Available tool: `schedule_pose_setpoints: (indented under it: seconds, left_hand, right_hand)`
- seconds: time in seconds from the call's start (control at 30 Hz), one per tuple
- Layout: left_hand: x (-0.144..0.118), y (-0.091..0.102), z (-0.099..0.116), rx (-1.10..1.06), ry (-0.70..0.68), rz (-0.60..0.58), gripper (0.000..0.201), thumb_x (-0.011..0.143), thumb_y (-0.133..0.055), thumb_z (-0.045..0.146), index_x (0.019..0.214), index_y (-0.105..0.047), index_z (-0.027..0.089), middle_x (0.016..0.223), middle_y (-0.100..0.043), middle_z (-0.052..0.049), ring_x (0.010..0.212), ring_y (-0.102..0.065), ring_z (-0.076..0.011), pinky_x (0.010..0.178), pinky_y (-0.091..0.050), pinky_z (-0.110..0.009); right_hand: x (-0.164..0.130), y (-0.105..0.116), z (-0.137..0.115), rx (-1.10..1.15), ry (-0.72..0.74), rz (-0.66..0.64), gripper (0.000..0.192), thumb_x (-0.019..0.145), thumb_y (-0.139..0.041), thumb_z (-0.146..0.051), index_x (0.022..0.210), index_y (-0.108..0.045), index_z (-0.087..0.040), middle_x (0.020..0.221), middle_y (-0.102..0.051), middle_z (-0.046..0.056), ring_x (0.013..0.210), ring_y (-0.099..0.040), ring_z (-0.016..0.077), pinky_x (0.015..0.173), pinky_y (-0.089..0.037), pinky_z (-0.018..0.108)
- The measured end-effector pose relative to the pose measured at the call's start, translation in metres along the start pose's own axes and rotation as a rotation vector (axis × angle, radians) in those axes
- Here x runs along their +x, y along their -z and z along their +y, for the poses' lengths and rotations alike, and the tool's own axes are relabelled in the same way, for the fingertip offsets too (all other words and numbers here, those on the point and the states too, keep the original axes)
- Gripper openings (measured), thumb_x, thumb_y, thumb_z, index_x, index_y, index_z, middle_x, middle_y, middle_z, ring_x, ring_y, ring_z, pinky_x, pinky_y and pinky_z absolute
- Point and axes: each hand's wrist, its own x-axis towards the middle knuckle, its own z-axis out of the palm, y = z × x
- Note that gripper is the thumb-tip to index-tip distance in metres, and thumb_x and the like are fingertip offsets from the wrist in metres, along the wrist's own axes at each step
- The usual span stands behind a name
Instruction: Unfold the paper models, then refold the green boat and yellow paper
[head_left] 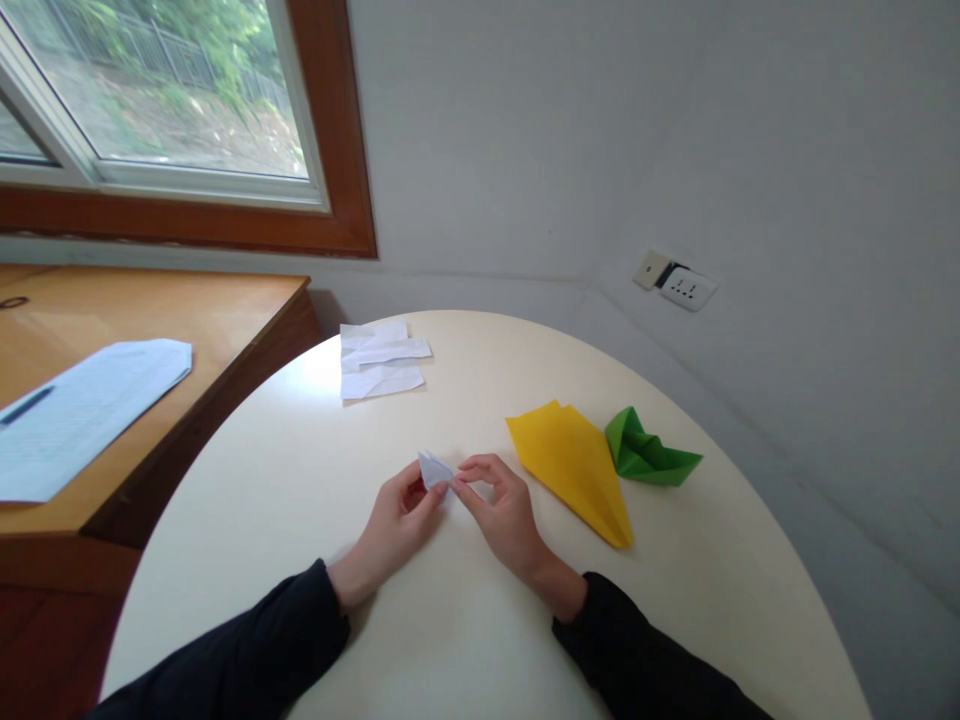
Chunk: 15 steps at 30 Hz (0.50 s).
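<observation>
Left hand and right hand together near middle of round desk, fingers of both pinched shut on small folded white paper held just above desk. Yellow folded paper just right of right hand, green folded paper beside it. White slips at far edge.

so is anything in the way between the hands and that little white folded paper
Nothing visible: the left hand and right hand both already pinch the small white folded paper between them. The yellow paper plane lies off to the right.
</observation>
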Motion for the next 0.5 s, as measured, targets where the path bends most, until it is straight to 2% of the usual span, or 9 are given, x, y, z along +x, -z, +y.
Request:
schedule_pose_setpoints:
  seconds: [0.27, 0.5]
  left_hand:
    - [-0.0005, -0.0020, 0.0083, -0.074, 0.015, -0.023, 0.031, 0.075, -0.063, 0.043, 0.082, -0.064, 0.012, 0.079, -0.067, -0.007, 0.075, -0.060, -0.0192, 0.070, -0.047, -0.029]
    - [-0.0007, -0.0022, 0.0052, -0.083, 0.060, -0.016, 0.026, 0.071, -0.065, 0.034, 0.084, -0.065, 0.011, 0.078, -0.067, -0.006, 0.074, -0.060, -0.0186, 0.069, -0.047, -0.029]
  right_hand:
    - [0.0018, 0.0004, 0.0024, -0.025, -0.052, -0.043, 0.014, 0.072, -0.065, -0.027, 0.083, -0.060, -0.020, 0.077, -0.067, 0.001, 0.076, -0.064, 0.0170, 0.071, -0.048, 0.030]
    - [0.0039, 0.0029, 0.0023, 0.088, -0.137, -0.234, 0.019, 0.077, -0.059, -0.030, 0.091, -0.065, -0.017, 0.094, -0.068, 0.006, 0.086, -0.062, 0.0185, 0.077, -0.048, 0.032]
